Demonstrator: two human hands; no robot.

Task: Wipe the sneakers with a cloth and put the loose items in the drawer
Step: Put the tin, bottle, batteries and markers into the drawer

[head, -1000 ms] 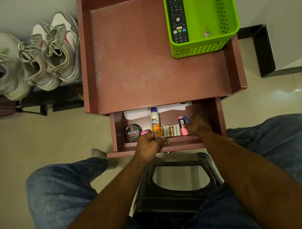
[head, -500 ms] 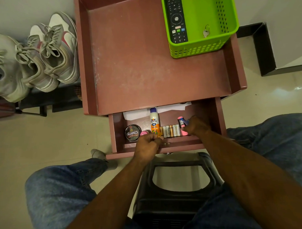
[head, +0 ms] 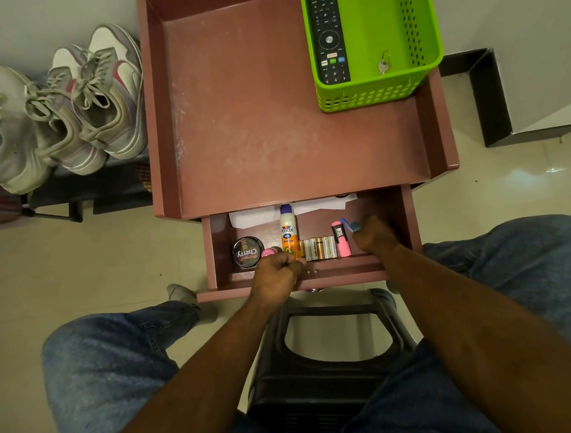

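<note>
- Open drawer (head: 403,220), lower centre of the frame: glue bottle (head: 288,229), batteries (head: 318,248), pink highlighter (head: 341,239), polish tin (head: 248,252).
- Left hand (head: 277,274), fingers curled, pinches something small and orange at the drawer's front edge.
- Right hand (head: 372,235), inside the drawer's right end, holds a blue item (head: 350,224).
- Sneakers (head: 87,99) sit at the left edge.

- Drawer (head: 403,220) floor beyond the right hand (head: 372,235) lies bare.
- Between both hands, batteries (head: 318,248), glue bottle (head: 288,231) and pink highlighter (head: 341,241) crowd the front.
</note>
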